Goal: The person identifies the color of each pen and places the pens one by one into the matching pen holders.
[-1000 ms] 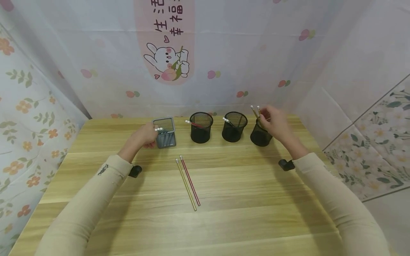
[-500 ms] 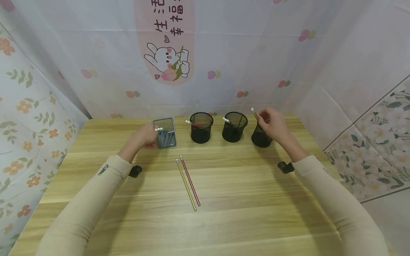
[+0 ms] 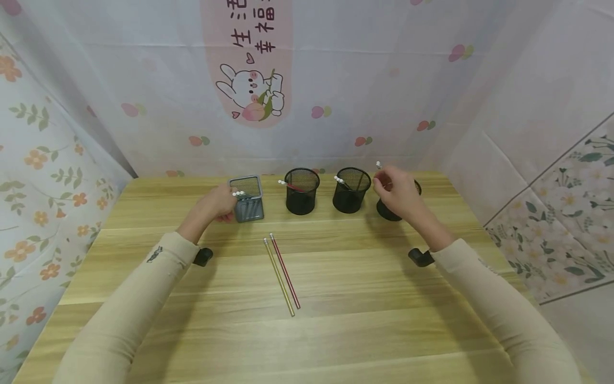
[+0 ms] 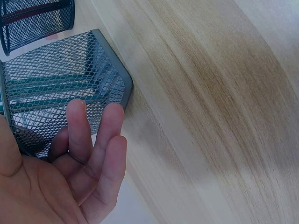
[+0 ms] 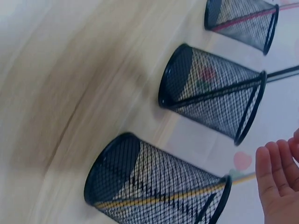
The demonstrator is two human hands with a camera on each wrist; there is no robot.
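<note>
My left hand [image 3: 218,202] is at the left side of a grey square mesh pen holder [image 3: 249,209], thumb and index finger at its rim. In the left wrist view the other fingers [image 4: 77,126] stand away from it. Green pencils [image 4: 51,86] lean inside that holder. Beside the rightmost black mesh pen holder [image 5: 159,186] is my right hand [image 3: 400,192], with a gap between thumb and index finger. A gold pencil [image 5: 163,198] leans in this holder; its white eraser end [image 3: 378,164] shows past the fingers. The right thumb is mostly outside the right wrist view.
Two more black mesh pen holders stand between the hands: the left one [image 3: 300,202] with red pencils, the other [image 3: 347,201] with dark pencils. A gold pencil [image 3: 279,277] and a red pencil [image 3: 285,271] lie on the wooden table [image 3: 364,320]. A printed cloth hangs behind.
My right hand has let go of the gold pencils in the rightmost holder and shifted left, uncovering part of that holder's rim. My left hand has stayed at the grey holder.
</note>
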